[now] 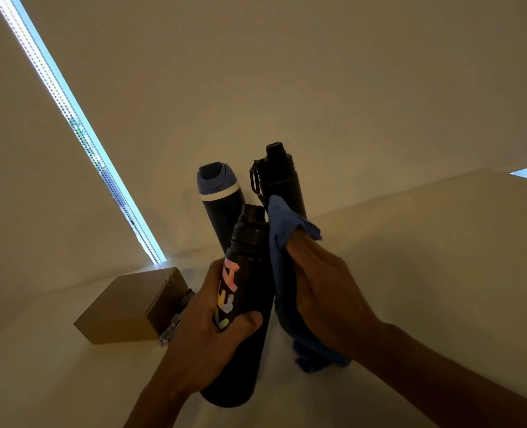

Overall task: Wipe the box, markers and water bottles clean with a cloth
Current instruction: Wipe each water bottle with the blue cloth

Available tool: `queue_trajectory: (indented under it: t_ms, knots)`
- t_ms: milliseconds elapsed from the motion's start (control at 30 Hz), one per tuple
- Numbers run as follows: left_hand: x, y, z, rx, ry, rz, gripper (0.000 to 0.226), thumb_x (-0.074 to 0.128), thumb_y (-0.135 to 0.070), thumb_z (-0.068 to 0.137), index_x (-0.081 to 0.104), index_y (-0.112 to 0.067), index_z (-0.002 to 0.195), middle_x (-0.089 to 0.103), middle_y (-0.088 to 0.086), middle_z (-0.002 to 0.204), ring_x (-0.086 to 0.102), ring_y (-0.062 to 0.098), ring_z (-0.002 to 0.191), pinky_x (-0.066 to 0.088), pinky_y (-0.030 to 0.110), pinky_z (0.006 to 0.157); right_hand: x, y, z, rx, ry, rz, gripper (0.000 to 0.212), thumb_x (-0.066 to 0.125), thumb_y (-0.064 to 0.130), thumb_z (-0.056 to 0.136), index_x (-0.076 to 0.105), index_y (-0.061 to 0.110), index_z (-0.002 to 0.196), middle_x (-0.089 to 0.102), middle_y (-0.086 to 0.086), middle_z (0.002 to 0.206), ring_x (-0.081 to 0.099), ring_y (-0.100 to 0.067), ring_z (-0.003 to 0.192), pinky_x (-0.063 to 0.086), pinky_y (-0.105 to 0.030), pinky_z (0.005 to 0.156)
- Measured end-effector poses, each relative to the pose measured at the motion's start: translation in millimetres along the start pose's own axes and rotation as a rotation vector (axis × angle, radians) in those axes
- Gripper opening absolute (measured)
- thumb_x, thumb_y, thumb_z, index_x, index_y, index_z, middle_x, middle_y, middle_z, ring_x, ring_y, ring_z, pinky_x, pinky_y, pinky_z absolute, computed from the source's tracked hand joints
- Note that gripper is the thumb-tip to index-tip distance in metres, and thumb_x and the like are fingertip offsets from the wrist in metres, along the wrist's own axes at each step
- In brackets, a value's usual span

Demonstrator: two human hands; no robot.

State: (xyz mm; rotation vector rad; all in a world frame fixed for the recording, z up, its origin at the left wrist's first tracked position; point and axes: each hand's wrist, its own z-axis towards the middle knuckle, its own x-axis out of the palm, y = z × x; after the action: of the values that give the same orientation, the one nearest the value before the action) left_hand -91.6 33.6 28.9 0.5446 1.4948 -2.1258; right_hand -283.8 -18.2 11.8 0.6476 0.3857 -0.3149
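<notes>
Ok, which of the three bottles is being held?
The black bottle with rainbow lettering, gripped by the left hand; the blue-lidded bottle and the loop-handled bottle stand behind it.
</notes>
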Motion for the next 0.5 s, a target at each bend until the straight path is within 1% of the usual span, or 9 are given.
queue_trajectory:
  t_ms: [100, 133, 233, 300, 333, 367, 400, 433, 500]
  knots:
    - [-1, 0, 0, -0.033, 0.038, 0.026, 0.072, 0.071, -0.055, 0.066, 0.03, -0.09, 0.114, 0.055, -0.05, 0.117, 0.056, -0.021, 0.112, 0.051, 0.019, 0.09, -7, -1, 6, 0.036, -0.021, 0.053, 0.055, 0.023, 0.029, 0.097, 0.043, 0.013, 0.146, 0.041, 0.008, 0.15, 0.019, 0.019, 0.135, 0.017, -0.004, 0.11]
    - [-3, 0, 0, -0.042, 0.031, 0.022, 0.073, 0.072, -0.055, 0.065, 0.03, -0.091, 0.113, 0.056, -0.05, 0.116, 0.056, -0.021, 0.111, 0.052, 0.02, 0.09, -8, 0, 5, 0.022, -0.023, 0.056, 0.056, 0.023, 0.029, 0.097, 0.043, 0.013, 0.146, 0.039, 0.011, 0.148, 0.019, 0.02, 0.134, 0.017, -0.003, 0.109]
    - [-9, 4, 0, -0.066, 0.02, 0.0, 0.074, 0.074, -0.049, 0.063, 0.034, -0.092, 0.107, 0.061, -0.045, 0.112, 0.062, -0.013, 0.109, 0.053, 0.023, 0.086, -4, 2, -3, -0.018, 0.008, 0.002, 0.057, 0.023, 0.026, 0.096, 0.044, 0.01, 0.146, 0.034, 0.01, 0.147, 0.026, 0.007, 0.135, 0.018, -0.003, 0.109]
    - [-11, 6, -2, -0.128, 0.029, -0.024, 0.074, 0.073, -0.057, 0.054, 0.035, -0.092, 0.108, 0.065, -0.034, 0.114, 0.065, 0.004, 0.114, 0.055, 0.033, 0.093, -4, -3, -4, -0.044, 0.051, -0.068, 0.057, 0.023, 0.024, 0.096, 0.042, 0.008, 0.147, 0.033, 0.008, 0.148, 0.032, -0.006, 0.139, 0.022, -0.006, 0.108]
    - [-12, 5, -2, -0.138, 0.036, -0.03, 0.076, 0.071, -0.06, 0.052, 0.035, -0.089, 0.112, 0.064, -0.029, 0.119, 0.063, 0.01, 0.117, 0.055, 0.039, 0.098, -4, -5, -4, -0.067, 0.072, -0.093, 0.057, 0.022, 0.024, 0.095, 0.04, 0.008, 0.147, 0.032, 0.006, 0.149, 0.033, -0.011, 0.139, 0.023, -0.009, 0.108]
    - [-14, 7, -2, -0.137, 0.045, -0.021, 0.078, 0.071, -0.061, 0.052, 0.035, -0.084, 0.117, 0.062, -0.027, 0.123, 0.061, 0.01, 0.119, 0.054, 0.041, 0.101, -6, -6, -4, -0.084, 0.083, -0.115, 0.057, 0.021, 0.024, 0.095, 0.039, 0.008, 0.147, 0.032, 0.005, 0.15, 0.033, -0.013, 0.14, 0.024, -0.011, 0.108]
    - [-15, 7, -3, -0.126, 0.058, -0.002, 0.08, 0.071, -0.061, 0.052, 0.033, -0.079, 0.121, 0.06, -0.03, 0.124, 0.06, 0.005, 0.118, 0.053, 0.037, 0.1, -7, -6, -4, -0.099, 0.071, -0.114, 0.057, 0.021, 0.025, 0.095, 0.039, 0.008, 0.147, 0.032, 0.005, 0.15, 0.03, -0.009, 0.141, 0.024, -0.01, 0.108]
    - [-16, 8, -2, -0.129, 0.072, 0.017, 0.081, 0.072, -0.06, 0.054, 0.031, -0.075, 0.122, 0.059, -0.036, 0.12, 0.059, -0.003, 0.115, 0.052, 0.03, 0.097, -11, -5, -3, -0.11, 0.041, -0.1, 0.057, 0.022, 0.025, 0.096, 0.04, 0.009, 0.147, 0.033, 0.006, 0.15, 0.026, -0.001, 0.14, 0.023, -0.007, 0.108]
    - [-19, 7, -3, -0.15, 0.099, 0.041, 0.079, 0.073, -0.056, 0.06, 0.028, -0.07, 0.123, 0.056, -0.04, 0.114, 0.058, -0.01, 0.107, 0.048, 0.017, 0.086, -15, -2, 3, -0.088, 0.008, -0.003, 0.056, 0.023, 0.032, 0.098, 0.042, 0.01, 0.146, 0.038, 0.01, 0.149, 0.023, 0.011, 0.137, 0.02, -0.003, 0.109]
